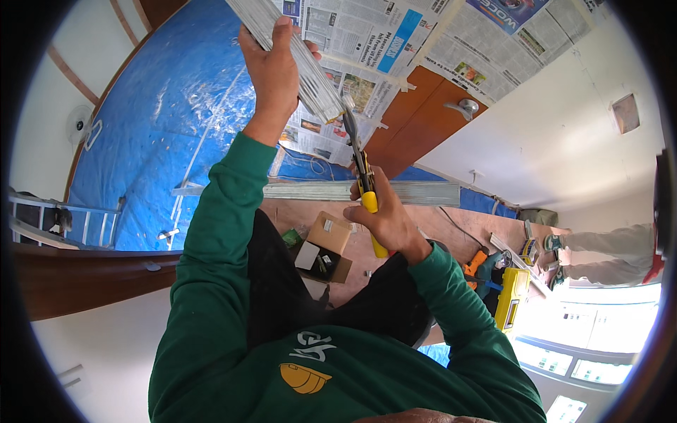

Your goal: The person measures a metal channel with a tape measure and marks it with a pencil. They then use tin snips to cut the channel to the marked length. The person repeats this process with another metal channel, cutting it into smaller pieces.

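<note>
My left hand (271,74) is wrapped round a long, ribbed, grey metal channel (316,88), which slants from the top edge down toward the middle. In my right hand (391,218) are tin snips (358,148) with yellow-and-black handles. Their dark blades point up and meet the lower end of the channel; whether they bite into the metal is too small to tell. Below my hands, a second grey metal channel (427,192) lies crosswise, passing behind my right hand and the snips.
An open cardboard box (331,233) sits between my legs. Blue sheeting (162,134) covers the left side, with a ladder (92,222) at its edge. Ahead is a newspaper-covered brown door (423,116). To the right are a yellow toolbox (513,299), an orange tool (476,262) and a standing person's legs (606,250).
</note>
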Demonstrator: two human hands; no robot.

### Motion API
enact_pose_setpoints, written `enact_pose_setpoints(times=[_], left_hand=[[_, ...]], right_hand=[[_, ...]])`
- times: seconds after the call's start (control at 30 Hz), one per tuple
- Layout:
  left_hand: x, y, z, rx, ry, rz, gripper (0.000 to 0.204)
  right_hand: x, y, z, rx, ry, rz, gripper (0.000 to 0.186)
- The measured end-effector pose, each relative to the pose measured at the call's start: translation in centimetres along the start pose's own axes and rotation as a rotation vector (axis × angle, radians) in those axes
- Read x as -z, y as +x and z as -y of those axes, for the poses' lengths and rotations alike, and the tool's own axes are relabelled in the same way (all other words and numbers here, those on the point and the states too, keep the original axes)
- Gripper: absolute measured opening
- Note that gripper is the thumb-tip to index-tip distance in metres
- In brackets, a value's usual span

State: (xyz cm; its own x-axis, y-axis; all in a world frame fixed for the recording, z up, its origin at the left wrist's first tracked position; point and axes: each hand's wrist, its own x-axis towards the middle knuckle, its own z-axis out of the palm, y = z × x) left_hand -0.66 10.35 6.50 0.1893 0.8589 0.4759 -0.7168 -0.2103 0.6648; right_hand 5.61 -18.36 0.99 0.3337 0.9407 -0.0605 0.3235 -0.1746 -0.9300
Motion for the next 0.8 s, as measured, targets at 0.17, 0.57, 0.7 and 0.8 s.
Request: enact_pose_setpoints(times=[0.17,0.57,0.7,0.8], left_hand=[[-0.3,-0.5,0.3,0.006,-0.001,0.025,0.049],[-0.8,-1.1,0.5,0.018,0.029,0.001,0.049],[-0.8,-1.1,0.2,0.029,0.018,-0.015,0.048],[-0.9,-1.1,0.1,0.031,0.015,-0.004,0.047]], right_hand=[[0.1,0.1,0.0,-0.031,0.018,-0.003,0.049],[-0.2,0.2,-0.4,-0.032,0.066,-0.021,0.044],[-0.2,0.2,-0.4,-0.043,0.069,-0.016,0.044],[-0.1,0.2,-0.3,-0.053,0.05,-0.011,0.044]])
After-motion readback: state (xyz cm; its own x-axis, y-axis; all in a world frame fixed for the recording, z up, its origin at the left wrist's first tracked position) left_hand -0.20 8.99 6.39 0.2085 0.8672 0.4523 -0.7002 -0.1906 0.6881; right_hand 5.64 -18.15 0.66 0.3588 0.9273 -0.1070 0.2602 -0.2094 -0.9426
